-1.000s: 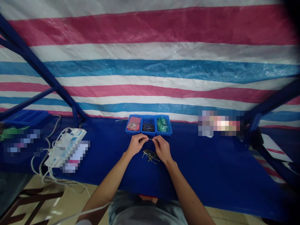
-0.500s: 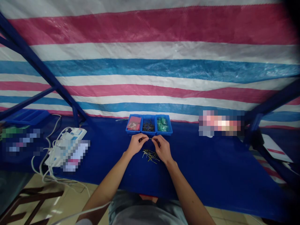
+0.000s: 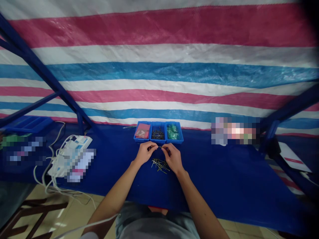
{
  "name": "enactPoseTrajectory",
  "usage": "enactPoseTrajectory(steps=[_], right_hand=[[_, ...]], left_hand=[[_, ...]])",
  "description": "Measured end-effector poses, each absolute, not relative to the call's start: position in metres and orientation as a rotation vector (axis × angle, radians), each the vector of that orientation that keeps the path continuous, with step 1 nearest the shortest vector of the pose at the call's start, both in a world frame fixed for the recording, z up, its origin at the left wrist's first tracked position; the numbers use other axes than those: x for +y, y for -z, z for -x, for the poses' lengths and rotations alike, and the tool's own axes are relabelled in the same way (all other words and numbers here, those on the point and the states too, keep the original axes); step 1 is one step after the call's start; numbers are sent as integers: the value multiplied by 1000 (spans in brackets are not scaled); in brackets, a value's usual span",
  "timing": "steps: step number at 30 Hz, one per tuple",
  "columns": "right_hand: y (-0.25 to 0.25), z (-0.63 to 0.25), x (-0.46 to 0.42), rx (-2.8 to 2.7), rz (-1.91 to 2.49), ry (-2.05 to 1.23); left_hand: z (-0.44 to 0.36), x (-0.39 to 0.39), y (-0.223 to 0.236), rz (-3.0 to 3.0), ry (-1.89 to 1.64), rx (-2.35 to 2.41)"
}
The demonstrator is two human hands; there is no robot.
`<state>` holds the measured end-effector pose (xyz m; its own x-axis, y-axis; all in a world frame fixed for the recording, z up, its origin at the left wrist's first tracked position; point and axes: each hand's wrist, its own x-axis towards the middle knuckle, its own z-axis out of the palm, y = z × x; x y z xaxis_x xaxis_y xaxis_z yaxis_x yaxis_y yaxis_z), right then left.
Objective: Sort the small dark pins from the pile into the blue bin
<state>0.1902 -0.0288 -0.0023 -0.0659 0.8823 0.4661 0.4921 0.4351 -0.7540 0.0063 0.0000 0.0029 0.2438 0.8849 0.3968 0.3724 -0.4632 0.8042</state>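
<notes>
A thin brass-coloured rod [image 3: 159,147], too small to make out whether it is a nail or a screw, spans the gap between my hands. My left hand [image 3: 146,152] pinches one end with thumb and forefinger, and my right hand [image 3: 172,156] pinches the other. Just below them, a loose pile of similar thin rods [image 3: 159,165] lies on the blue table [image 3: 211,179]. Beyond my fingertips stands a middle blue bin [image 3: 158,140] with dark metal pieces [image 3: 158,133] in it.
The left bin [image 3: 142,140] holds pinkish-red flat pieces; the right bin [image 3: 174,141] holds green plastic-wrapped pieces. White power strips [image 3: 83,143] with tangled cables lie left. A white flat device [image 3: 291,157] rests far right. Striped sheeting [image 3: 159,76] hangs behind.
</notes>
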Motion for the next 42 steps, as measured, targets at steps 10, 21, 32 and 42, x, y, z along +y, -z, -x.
enactPoseTrajectory(steps=[10,21,32,42], right_hand=[[4,-191,-29,-1733,1225,-489],[6,-191,-29,-1765,1227,-466],[9,-190,-28,-1720,1219,-509],[3,-190,-29,-1729,1198,-502]], left_hand=[[-6,-1,-5,-1969,-1169,1123],[-7,-1,-4,-1977,-1166,1124],[-6,0,-3,-1930,-1178,1141],[-7,0,-2,-1946,-1172,1130]])
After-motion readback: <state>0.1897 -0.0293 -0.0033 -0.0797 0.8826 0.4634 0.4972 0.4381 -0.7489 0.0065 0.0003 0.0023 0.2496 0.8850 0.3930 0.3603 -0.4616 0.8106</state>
